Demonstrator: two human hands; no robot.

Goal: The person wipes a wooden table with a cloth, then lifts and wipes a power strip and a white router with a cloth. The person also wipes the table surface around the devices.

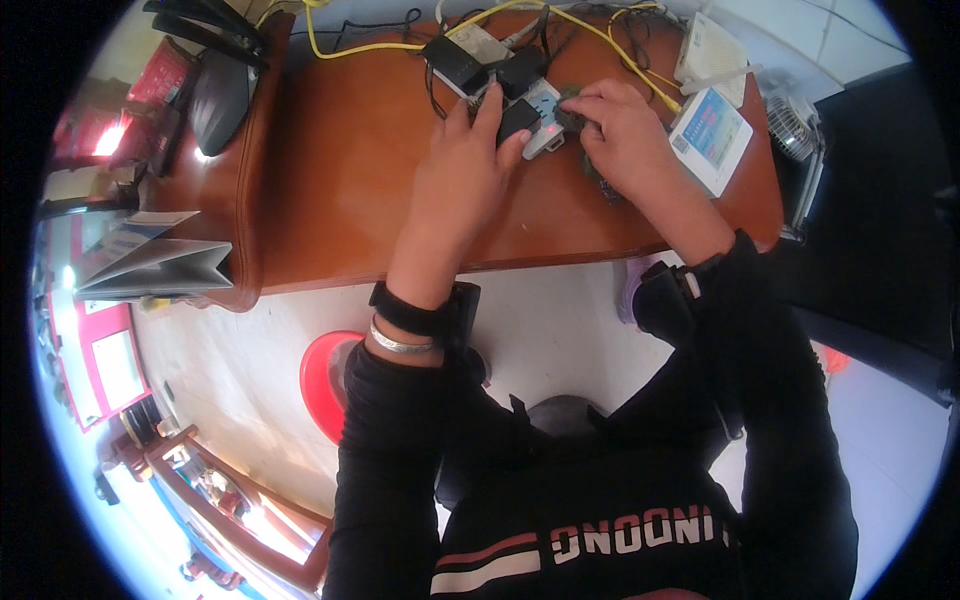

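My left hand (466, 150) rests over the power strip (546, 142), its fingers spread about the black power adapters. One black adapter (519, 121) lies between its thumb and fingers; whether the hand grips it I cannot tell. Two more adapters, one of them a black box (456, 66), sit farther up the strip. A small red light glows near the strip's lower end. My right hand (622, 131) pinches a dark, crumpled piece of cloth-like material (570, 112) between thumb and index finger, just right of the strip's sockets.
A yellow network cable (367, 48) loops across the back of the wooden desk (352, 165). At right are a white router (712, 56), a white-framed card (712, 142) and a small fan (789, 131). Leftward stand a dark device (220, 105) and a folder (165, 266). A red basin (322, 386) sits below.
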